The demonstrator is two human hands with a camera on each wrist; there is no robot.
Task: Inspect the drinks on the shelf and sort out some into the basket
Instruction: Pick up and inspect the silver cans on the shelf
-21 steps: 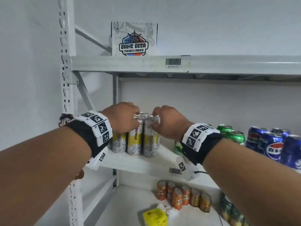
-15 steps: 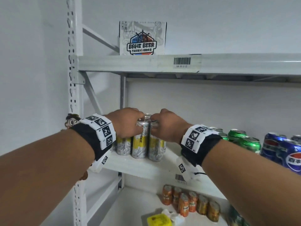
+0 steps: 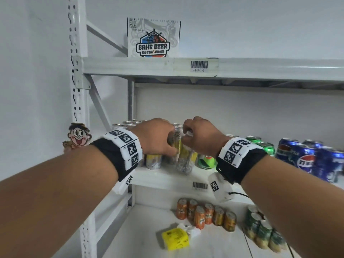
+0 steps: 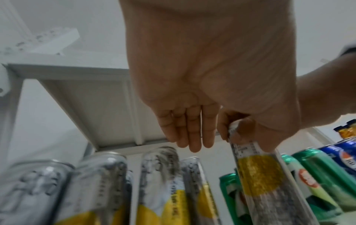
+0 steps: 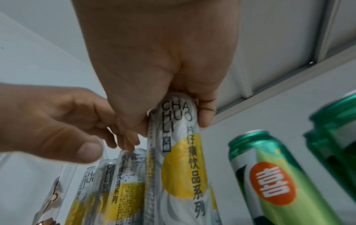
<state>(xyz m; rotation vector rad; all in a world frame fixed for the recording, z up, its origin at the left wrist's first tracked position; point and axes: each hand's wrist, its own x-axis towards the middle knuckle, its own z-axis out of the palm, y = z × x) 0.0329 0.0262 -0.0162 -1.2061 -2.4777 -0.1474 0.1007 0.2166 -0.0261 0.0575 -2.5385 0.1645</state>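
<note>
Right grip (image 5: 169,85) is curled round the top of a silver-and-yellow can (image 5: 179,152), tipping it off the shelf (image 3: 167,178) beside the green cans (image 5: 269,175). Left hand (image 4: 192,106) reaches palm-down, fingers straightish, tips brushing the neighbouring cans (image 4: 159,182). Earlier that can stood upright in its row; now it leans

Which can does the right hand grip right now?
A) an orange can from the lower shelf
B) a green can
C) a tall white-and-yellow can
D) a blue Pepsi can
C: in the right wrist view the right hand has its thumb and fingers curled round the top of a tall white-and-yellow can printed CHA HUO LI; the green can stands beside it, untouched.
</note>
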